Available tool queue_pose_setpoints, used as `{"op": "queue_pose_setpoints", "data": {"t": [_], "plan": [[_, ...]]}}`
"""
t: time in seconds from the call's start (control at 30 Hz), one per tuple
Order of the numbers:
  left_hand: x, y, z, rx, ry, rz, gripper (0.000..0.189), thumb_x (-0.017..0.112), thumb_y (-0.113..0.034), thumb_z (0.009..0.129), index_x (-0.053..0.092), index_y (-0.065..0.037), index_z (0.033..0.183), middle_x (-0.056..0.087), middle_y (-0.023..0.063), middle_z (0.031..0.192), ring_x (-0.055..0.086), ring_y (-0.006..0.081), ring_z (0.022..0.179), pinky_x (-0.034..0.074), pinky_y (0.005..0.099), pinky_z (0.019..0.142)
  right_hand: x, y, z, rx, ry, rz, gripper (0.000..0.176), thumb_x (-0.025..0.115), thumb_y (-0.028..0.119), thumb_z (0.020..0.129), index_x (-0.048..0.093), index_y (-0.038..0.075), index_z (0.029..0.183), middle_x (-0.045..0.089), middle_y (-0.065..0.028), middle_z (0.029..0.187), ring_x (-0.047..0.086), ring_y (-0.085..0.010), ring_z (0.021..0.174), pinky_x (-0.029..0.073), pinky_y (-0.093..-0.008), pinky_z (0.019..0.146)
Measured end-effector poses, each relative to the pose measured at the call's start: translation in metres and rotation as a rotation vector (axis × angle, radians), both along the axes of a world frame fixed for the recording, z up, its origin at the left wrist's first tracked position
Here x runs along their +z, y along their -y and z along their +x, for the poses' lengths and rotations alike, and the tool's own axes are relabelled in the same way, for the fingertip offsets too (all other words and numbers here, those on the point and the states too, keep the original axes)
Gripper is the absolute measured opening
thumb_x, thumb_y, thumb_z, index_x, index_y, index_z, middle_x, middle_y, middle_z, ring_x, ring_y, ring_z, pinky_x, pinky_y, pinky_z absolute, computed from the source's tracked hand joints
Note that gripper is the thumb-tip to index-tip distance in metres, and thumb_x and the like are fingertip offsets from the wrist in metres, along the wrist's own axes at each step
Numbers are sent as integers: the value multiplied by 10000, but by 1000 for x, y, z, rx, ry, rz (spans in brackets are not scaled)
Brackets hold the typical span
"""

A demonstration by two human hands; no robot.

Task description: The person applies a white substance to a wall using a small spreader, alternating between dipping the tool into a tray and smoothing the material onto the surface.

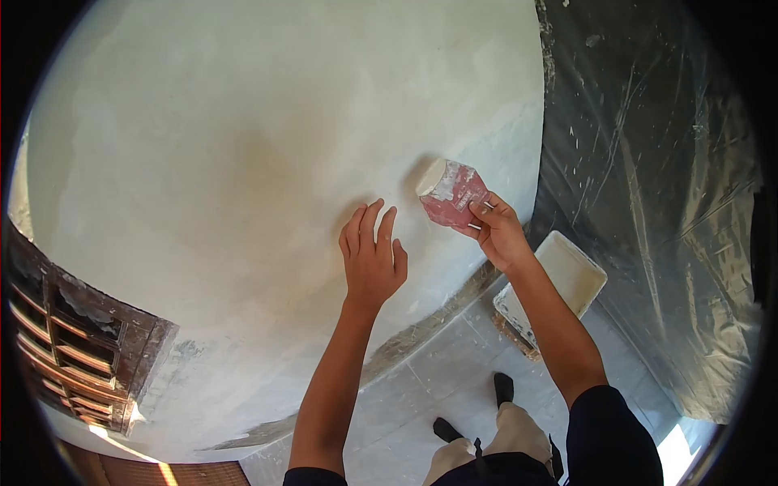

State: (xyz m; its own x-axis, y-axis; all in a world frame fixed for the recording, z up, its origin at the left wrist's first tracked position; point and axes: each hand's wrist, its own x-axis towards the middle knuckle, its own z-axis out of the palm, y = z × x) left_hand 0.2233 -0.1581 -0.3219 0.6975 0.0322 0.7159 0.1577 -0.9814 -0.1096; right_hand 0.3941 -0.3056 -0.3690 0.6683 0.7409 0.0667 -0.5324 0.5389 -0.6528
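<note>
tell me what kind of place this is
Probably a room or porch having its walls plastered or filled: the pale wall is patchy, dark spattered plastic sheeting covers the side, and the right hand holds a flat red tool smeared white.

**Site: room under renovation**

Evidence: patchy pale coating on wall (267, 105); smeared, speckled dark plastic sheeting (640, 186) across right of frame; stained tray (598, 285), off-white residue inside, on tiled floor (405, 413), lower right. Barred window (146, 348), lower left. Building type: cannot tell.
</note>
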Motion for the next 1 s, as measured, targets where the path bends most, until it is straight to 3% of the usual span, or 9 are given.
{"op": "queue_pose_setpoints", "data": {"t": [0.3, 0.47, 0.6, 0.7, 0.8, 0.83, 0.93, 0.97, 1.0], "plan": [[116, -37, -56, 53, 232, 237, 524, 577, -101, 800, 464, -50, 1309, 442, 183, 1377, 378, 361, 1255, 257, 484, 1019, 141, -35, -40, -102, 320, 73, 139, 493, 44, 978, 469, -12, 1102, 642, -129, 1063, 664, -198, 973, 571, -364, 892], [162, -44, -85, 118, 291, 310, 503, 574, -121, 811, 464, -56, 1297, 436, 171, 1364, 377, 355, 1236, 253, 479, 1010, 192, -53, -67, -340, 684, 108, 57, 503, 24, 970, 468, 4, 1011, 630, -90, 950, 603, -93, 832, 515, -283, 811], [191, -58, -107, 177, 383, 378, 460, 569, -140, 803, 521, -71, 1255, 473, 143, 1339, 409, 317, 1224, 292, 446, 979, 222, -70, -93, -427, 793, 142, 99, 490, 32, 976, 478, -9, 1065, 630, -87, 928, 564, -81, 782, 473, -254, 764], [216, -63, -119, 181, 328, 450, 513, 581, -136, 800, 468, -65, 1295, 440, 156, 1351, 382, 352, 1233, 268, 479, 1004, 248, -70, -113, -516, 875, 226, 267, 468, 28, 975, 467, -9, 1240, 651, -94, 889, 575, -108, 746, 463, -250, 718], [253, -71, -132, 226, 357, 524, 504, 584, -150, 798, 475, -71, 1284, 446, 147, 1335, 386, 348, 1233, 279, 479, 997, 281, -66, -136, -593, 1031, 168, 280, 467, 12, 968, 476, 5, 1247, 654, -122, 847, 587, -133, 693, 470, -261, 679], [262, -79, -139, 246, 390, 527, 500, 585, -159, 799, 476, -74, 1280, 447, 145, 1326, 388, 347, 1232, 281, 478, 995, 284, -82, -142, -708, 1094, 243, 285, 467, -6, 959, 498, 19, 1240, 647, -142, 829, 581, -187, 634, 469, -268, 645], [293, -87, -151, 291, 452, 581, 491, 588, -175, 803, 475, -78, 1271, 449, 144, 1309, 394, 345, 1228, 284, 477, 992, 307, -92, -154, -869, 1253, 260, 263, 483, -14, 964, 512, 4, 1225, 619, -93, 799, 482, -137, 592, 413, -250, 580], [308, -93, -150, 306, 477, 611, 485, 591, -182, 806, 474, -78, 1266, 449, 145, 1301, 397, 345, 1225, 284, 477, 992, 319, -102, -153, -930, 1305, 316, 319, 494, -70, 926, 533, 15, 1231, 666, -135, 930, 617, -210, 697, 495, -266, 647], [315, -98, -153, 308, 493, 622, 485, 591, -182, 806, 474, -78, 1266, 449, 145, 1301, 397, 345, 1225, 284, 477, 992, 326, -108, -156, -938, 1312, 334, 319, 494, -70, 926, 533, 15, 1231, 666, -135, 930, 617, -210, 697, 495, -266, 647]]}}
